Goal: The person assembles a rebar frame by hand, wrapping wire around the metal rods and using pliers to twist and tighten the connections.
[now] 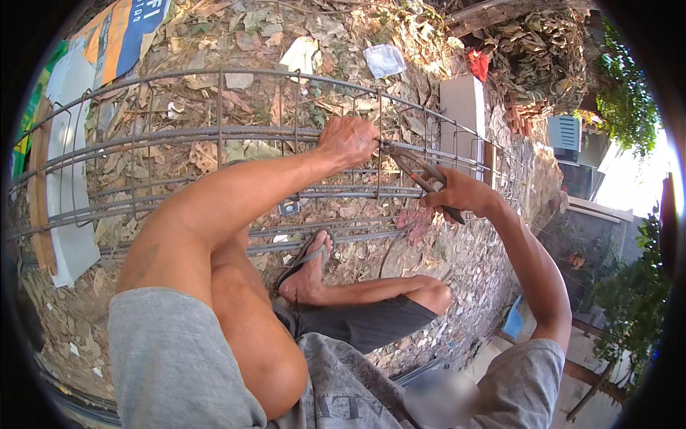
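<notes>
A long rebar cage (250, 131) of rusty steel bars and square stirrups lies across in front of me. My left hand (350, 141) is closed over one of its long bars, beside an upright stirrup (379, 171); its fingertips are mostly hidden. In my right hand (457, 194) is a pair of dark pincers (409, 171) with worn orange patches on the handles. Their jaws meet the bar and stirrup crossing just right of my left hand. Any tie wire there is too small to make out.
The cage passes over a white block (461, 118) at right and a white slab (71, 236) with a wooden strip (41, 193) at left. Loose bars (357, 237) lie near my sandalled foot (307, 275). Dry leaves and a clear plastic piece (384, 61) cover the ground.
</notes>
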`<control>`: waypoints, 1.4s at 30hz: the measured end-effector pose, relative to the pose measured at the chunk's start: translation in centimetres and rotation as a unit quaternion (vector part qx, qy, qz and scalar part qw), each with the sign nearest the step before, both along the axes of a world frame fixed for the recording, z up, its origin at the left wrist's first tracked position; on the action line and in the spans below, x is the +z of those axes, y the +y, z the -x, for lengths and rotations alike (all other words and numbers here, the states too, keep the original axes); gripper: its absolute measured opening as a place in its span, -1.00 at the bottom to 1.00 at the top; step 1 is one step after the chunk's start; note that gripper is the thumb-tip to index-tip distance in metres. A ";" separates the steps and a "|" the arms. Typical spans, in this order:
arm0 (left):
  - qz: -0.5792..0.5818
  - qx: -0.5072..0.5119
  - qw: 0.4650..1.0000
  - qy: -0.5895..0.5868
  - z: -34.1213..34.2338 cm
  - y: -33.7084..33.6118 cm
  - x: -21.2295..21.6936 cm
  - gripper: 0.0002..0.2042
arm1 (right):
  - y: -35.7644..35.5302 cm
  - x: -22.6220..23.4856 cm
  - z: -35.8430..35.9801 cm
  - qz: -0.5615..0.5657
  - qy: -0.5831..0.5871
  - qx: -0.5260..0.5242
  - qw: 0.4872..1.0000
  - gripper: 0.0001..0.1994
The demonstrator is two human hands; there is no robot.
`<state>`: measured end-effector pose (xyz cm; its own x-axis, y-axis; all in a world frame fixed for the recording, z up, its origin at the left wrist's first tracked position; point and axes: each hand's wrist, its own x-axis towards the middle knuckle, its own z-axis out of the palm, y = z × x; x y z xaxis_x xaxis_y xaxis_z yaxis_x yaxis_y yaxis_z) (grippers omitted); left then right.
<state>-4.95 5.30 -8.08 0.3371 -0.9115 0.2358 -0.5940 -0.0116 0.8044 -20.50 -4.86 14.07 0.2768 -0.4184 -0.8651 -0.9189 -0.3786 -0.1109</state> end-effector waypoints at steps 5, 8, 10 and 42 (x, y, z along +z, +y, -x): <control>-0.045 -0.020 0.998 0.035 0.2 -0.4 0.7 -0.80 | 1.6 1.2 0.1 0.334 -0.038 0.461 0.821 -0.57; -0.033 -0.004 0.999 0.018 0.1 -0.1 0.4 -0.79 | 1.4 1.1 -0.2 0.460 -0.087 0.602 0.647 -0.60; 0.070 0.018 0.997 -0.029 0.0 0.0 -0.2 -0.76 | 1.6 1.3 -1.4 0.455 -0.093 0.612 0.640 -0.65; -0.020 -0.015 0.999 0.021 0.0 -0.2 1.1 -0.86 | -5.0 2.2 -2.8 -0.016 0.130 0.094 0.987 -0.45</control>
<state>-4.91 5.08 -7.03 0.3185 -0.9295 0.1859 -0.5605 -0.0265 0.8277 -17.72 -9.86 16.27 0.1144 -0.3522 -0.9289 -0.8315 -0.5456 0.1045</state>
